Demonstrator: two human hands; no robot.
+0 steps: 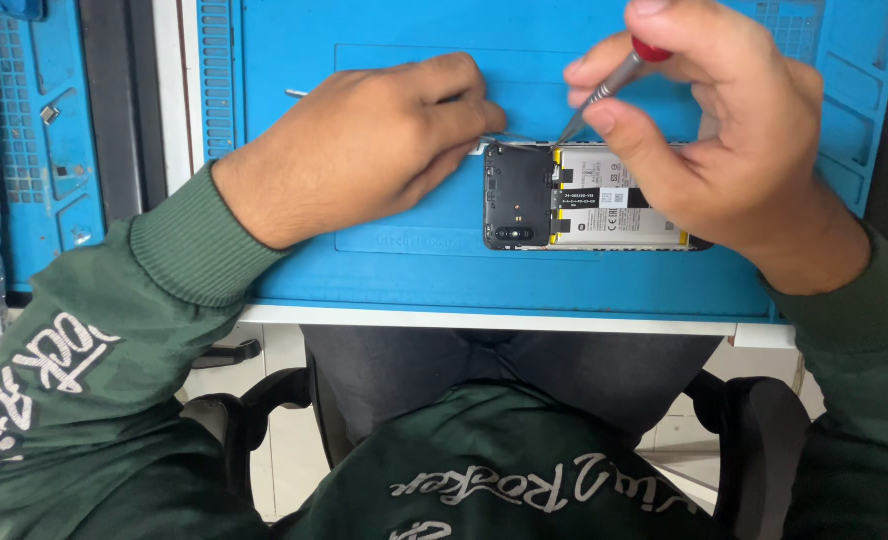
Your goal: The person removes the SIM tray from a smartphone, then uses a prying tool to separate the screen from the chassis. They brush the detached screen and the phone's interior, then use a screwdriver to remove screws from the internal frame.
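Two hands, left hand (364, 150) and right hand (734, 130), over opened phone (564, 200) (screwdriver (604, 90), perhaps tweezers).

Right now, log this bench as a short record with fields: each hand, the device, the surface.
left hand: rests on the mat, fingers at the phone's top corner, pinching a thin metal tool
right hand: holds a red-capped screwdriver, tip at the phone's upper edge
phone: back cover off, battery and black inner plate exposed
surface: blue work mat
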